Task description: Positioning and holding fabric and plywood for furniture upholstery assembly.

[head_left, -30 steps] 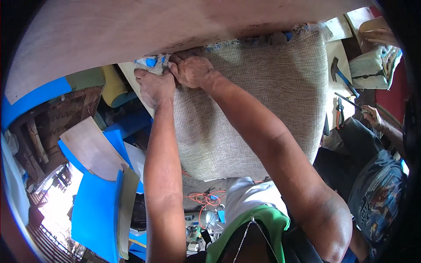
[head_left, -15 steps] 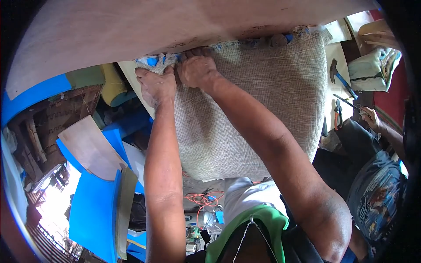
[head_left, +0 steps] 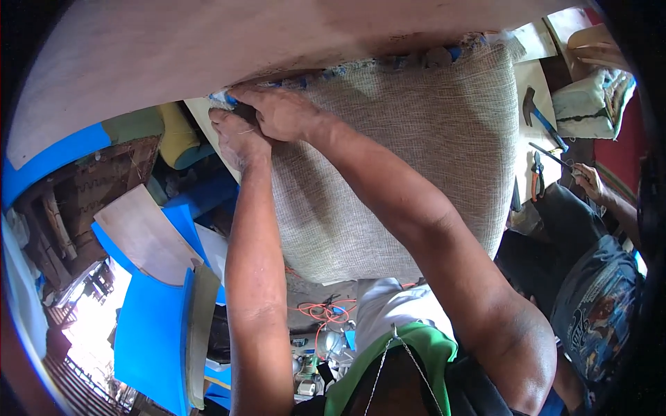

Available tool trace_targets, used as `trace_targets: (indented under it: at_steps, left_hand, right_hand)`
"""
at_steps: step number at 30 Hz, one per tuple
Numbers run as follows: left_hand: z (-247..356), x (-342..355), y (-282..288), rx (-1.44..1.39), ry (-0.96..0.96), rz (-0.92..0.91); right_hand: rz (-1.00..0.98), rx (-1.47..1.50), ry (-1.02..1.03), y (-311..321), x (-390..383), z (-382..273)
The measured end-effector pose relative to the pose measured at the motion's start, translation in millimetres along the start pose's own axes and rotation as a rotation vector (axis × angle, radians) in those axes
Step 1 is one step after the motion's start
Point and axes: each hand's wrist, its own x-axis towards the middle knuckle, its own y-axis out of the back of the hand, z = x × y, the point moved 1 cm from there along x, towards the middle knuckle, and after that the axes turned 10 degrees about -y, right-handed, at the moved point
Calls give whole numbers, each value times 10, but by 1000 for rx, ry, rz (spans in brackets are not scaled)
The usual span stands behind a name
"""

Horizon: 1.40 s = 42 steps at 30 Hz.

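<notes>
A seat covered in grey-beige woven upholstery fabric [head_left: 402, 173] lies in front of me. Its far edge meets a large pale curved panel [head_left: 173, 62], and blue bits show along the ragged seam between them. At the far left corner my left hand [head_left: 239, 141] is closed on the fabric's edge, thumb side toward the other hand. Right beside it, my right hand [head_left: 284, 116] pinches the fabric at the same corner, its fingers pointing left along the seam. The fingertips of both hands are partly hidden in the folds.
To the right, a hammer [head_left: 544, 121] and orange-handled pliers [head_left: 537, 177] lie on a pale board. A co-worker's hand [head_left: 590, 182] there holds a dark, thin tool. Blue foam-backed panels [head_left: 152, 333] stand at left, near an old frame with springs [head_left: 90, 187]. Orange cord [head_left: 326, 312] coils on the floor.
My right hand has slid left along the seam to the corner, against my left hand. My left hand has shifted slightly left and down, still at the corner.
</notes>
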Motion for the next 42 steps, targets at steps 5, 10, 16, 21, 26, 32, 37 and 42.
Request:
trace_targets:
  at_steps: [5,10,16,21,26,32,37,42]
  left_hand:
    - [76,-10,16,46,20,27]
    - [153,-52,63,22,-7,55]
    - [194,-70,108,35,-1,32]
    - [229,-79,146,50,22,22]
    - [228,-81,148,56,36,21]
    - [208,-62,127,68,26,14]
    - [228,-83,146,21,17,-4]
    - [44,-73,195,-97,-107,-24]
  right_hand:
    - [-218,-123,-287,52,-64,227]
    - [-141,-524,-273,11,-45,409]
    - [-240,-703,-350,72,-9,335]
    - [-194,-752,-400,-47,-11,355]
    - [-12,-370,-282,73,-152,590]
    - [218,-503,-43,-84,-693,459]
    - [204,-533,-103,-157,-716,431]
    - [174,-491,-131,-100,-735,428]
